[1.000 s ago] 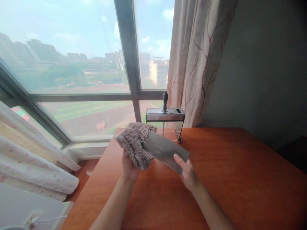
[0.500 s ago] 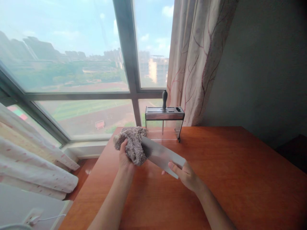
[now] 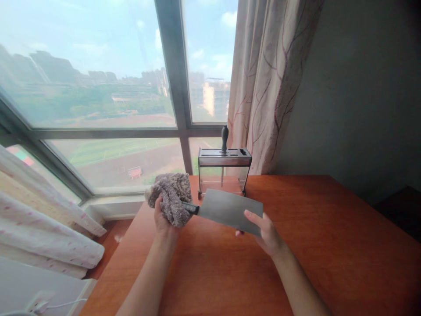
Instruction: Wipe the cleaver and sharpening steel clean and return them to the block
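My left hand [image 3: 164, 221] is closed on a bunched, fluffy grey-brown cloth [image 3: 173, 197]. The cloth wraps the far part of a dark handle, whose inner end shows beside the blade. That handle belongs to a cleaver [image 3: 232, 211] with a broad grey blade, held level above the table. At the blade's right end my right hand [image 3: 263, 230] pinches it, thumb on the near face and fingers underneath. Behind the cleaver stands a knife block [image 3: 225, 158] with a slotted metal top and clear sides; one dark-handled tool [image 3: 225, 138] is upright in it.
The reddish-brown wooden table [image 3: 315, 237] spreads under my hands. A large window [image 3: 108, 162] is beyond it, with a patterned curtain [image 3: 263, 87] at the back right and another curtain [image 3: 39, 219] at left. A socket with a white cable [image 3: 66, 301] is low at left.
The cloth has slid left off the blade onto the handle, so the handle's inner end now shows. The blade has turned more level and its face is more visible. Both hands have drawn slightly apart.
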### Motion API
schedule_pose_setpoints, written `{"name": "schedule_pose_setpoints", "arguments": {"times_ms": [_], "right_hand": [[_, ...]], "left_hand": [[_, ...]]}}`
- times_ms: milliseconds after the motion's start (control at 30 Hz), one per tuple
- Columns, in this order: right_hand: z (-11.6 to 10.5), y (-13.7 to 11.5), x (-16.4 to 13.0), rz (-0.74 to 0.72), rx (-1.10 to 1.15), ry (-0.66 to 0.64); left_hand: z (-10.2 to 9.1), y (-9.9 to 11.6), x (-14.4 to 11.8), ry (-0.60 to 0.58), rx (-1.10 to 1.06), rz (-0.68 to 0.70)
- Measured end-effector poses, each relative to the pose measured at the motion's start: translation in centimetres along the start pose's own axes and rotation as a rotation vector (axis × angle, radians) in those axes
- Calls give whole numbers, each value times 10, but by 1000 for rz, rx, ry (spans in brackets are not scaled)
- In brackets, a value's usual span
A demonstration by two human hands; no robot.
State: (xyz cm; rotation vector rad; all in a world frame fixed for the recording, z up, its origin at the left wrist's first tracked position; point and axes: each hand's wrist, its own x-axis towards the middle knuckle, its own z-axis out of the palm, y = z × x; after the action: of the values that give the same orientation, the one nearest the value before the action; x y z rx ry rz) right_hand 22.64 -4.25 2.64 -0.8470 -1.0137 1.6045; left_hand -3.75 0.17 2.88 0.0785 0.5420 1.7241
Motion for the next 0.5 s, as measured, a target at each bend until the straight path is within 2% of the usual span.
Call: {"name": "schedule_pose_setpoints", "arguments": {"times_ms": [200,300,400,500], "right_hand": [[-1,-9,-5,16,-137,-93],[-3,-12,-8,31,-149,-123],[-7,-9,-6,32,-60,-110],[-12,-4,-2,36,45,-71]], "left_hand": [[-4,-1,0,-15,7,55],[1,2,-4,-146,-15,66],[9,4,-11,-325,-100,-5],[21,5,-21,-383,-112,-122]]}}
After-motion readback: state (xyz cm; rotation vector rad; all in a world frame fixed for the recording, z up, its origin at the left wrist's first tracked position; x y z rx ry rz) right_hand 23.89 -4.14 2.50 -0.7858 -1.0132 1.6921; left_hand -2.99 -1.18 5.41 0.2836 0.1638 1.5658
